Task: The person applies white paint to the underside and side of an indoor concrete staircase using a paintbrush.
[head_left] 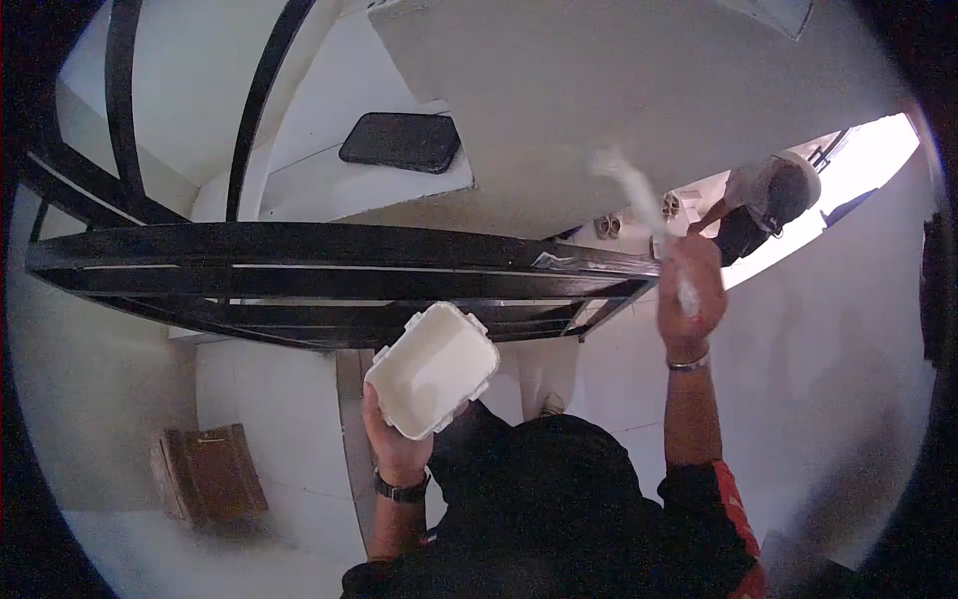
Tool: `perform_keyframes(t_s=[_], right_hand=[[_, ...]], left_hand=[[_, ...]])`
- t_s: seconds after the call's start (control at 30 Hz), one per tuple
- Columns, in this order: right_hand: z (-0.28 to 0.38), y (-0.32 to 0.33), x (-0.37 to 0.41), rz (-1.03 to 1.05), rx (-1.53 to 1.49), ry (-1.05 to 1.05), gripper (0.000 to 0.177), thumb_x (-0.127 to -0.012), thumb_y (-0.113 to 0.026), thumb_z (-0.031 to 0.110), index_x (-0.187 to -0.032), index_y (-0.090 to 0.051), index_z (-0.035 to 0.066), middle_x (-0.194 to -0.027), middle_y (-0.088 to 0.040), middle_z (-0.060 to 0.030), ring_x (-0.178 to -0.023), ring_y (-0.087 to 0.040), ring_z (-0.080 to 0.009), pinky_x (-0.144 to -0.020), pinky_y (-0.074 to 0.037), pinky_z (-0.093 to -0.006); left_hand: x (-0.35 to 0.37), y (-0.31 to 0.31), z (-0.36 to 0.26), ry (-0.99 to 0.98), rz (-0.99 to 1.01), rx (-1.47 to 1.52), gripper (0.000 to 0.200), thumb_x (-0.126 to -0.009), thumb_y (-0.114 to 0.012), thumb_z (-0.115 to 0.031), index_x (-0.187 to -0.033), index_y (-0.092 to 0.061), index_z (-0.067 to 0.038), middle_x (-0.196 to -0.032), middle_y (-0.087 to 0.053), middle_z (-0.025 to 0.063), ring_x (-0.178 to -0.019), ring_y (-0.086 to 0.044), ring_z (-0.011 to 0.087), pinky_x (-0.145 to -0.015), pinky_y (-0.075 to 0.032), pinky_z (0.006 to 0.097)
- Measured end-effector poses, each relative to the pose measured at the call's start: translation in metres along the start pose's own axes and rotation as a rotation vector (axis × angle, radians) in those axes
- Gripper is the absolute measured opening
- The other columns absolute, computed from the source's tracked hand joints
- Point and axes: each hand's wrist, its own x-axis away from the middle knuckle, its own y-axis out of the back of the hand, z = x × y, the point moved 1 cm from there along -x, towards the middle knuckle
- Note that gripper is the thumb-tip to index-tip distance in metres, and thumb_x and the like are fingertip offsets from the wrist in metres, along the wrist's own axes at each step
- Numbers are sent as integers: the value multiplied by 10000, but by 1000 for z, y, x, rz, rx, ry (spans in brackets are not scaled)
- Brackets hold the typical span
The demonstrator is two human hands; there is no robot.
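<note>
The left hand (399,449) carries a white container (434,371) in front of the body, its open top tilted toward the camera; the thumb lies along the near side, the other fingers are mostly hidden, and this grip is closed on the container's lower end. The right hand (691,299) is raised, its grip curled around a long white tool (634,190) – blurred, so its exact form is hard to tell. The tool's far end points up and left, in front of the grey wall (559,90); whether it touches the wall cannot be told. A dark watch (401,489) sits on the left wrist and a metal band (689,364) on the right. Just beyond the container runs a black railing (349,247), and past it a dark, flat, round-cornered object (401,142) rests on a white ledge (344,185). A brown box (212,474) stands at lower left, well apart from the hands. At upper right another person (773,195) bends near some footwear (607,227) – beside a bright opening (876,158).
</note>
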Motion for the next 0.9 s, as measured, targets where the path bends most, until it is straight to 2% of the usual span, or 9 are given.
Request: perform_keyframes(t_s=[0.23,0.37,0.43,0.57,0.67,0.73,0.8,0.87,0.9], right_hand=[[7,14,14,-202,144,-36,247,-757,-624,-19,-1003,-629,2,-907,-625,-151,-813,-591,-309,-750,-473,-420],[34,-28,1,-61,194,47,302,-725,-660,14,-1024,-623,22,-893,-621,-130,-805,-588,-286,-756,-467,-431],[43,-53,-6,-86,17,94,337,-703,-693,31,-1035,-633,44,-857,-596,-95,-805,-576,-275,-756,-467,-425],[79,-74,-23,72,-59,129,338,-687,-724,47,-1014,-639,43,-833,-583,-77,-787,-577,-257,-749,-474,-419],[85,-72,-23,147,-171,160,306,-696,-718,55,-993,-645,30,-844,-605,-85,-775,-583,-250,-753,-478,-407],[80,-56,-26,161,-230,168,309,-698,-726,75,-995,-648,33,-858,-611,-87,-780,-585,-249,-754,-478,-403],[66,-37,-37,277,-134,131,275,-722,-712,98,-983,-658,31,-871,-621,-99,-791,-591,-258,-771,-480,-400],[42,-20,-39,223,-145,42,201,-784,-659,82,-978,-661,28,-900,-637,-120,-820,-604,-272,-787,-479,-413],[29,-14,-39,120,-70,52,196,-785,-661,88,-972,-657,30,-879,-647,-115,-803,-609,-272,-775,-481,-404]], left_hand=[[-13,13,3,29,57,-30,658,-885,-345,-587,-1376,-334,-151,-1354,-422,137,-1196,-466,375,-780,-517,593],[-13,9,-3,40,71,-17,648,-891,-342,-574,-1372,-337,-140,-1355,-418,137,-1194,-466,377,-787,-517,584],[-11,5,-7,-7,44,-67,631,-897,-347,-558,-1367,-344,-137,-1357,-415,133,-1199,-458,376,-805,-506,586],[-11,13,-9,-93,1,-64,608,-906,-344,-537,-1363,-351,-135,-1357,-412,130,-1209,-448,364,-837,-486,583],[-9,10,-13,-59,0,-14,606,-912,-339,-526,-1363,-350,-121,-1352,-418,128,-1214,-443,349,-866,-471,571],[-1,-3,-14,-75,65,16,604,-932,-333,-506,-1356,-362,-77,-1339,-445,134,-1204,-467,307,-971,-422,461],[0,-3,-15,-77,35,3,616,-929,-333,-515,-1359,-358,-75,-1339,-443,138,-1205,-466,310,-968,-426,462],[-1,3,-15,-70,3,-15,628,-926,-333,-525,-1361,-354,-73,-1339,-442,143,-1206,-465,312,-964,-431,463],[-3,7,-15,-86,-8,-54,617,-922,-339,-518,-1362,-355,-86,-1335,-443,138,-1190,-471,333,-909,-452,524]])
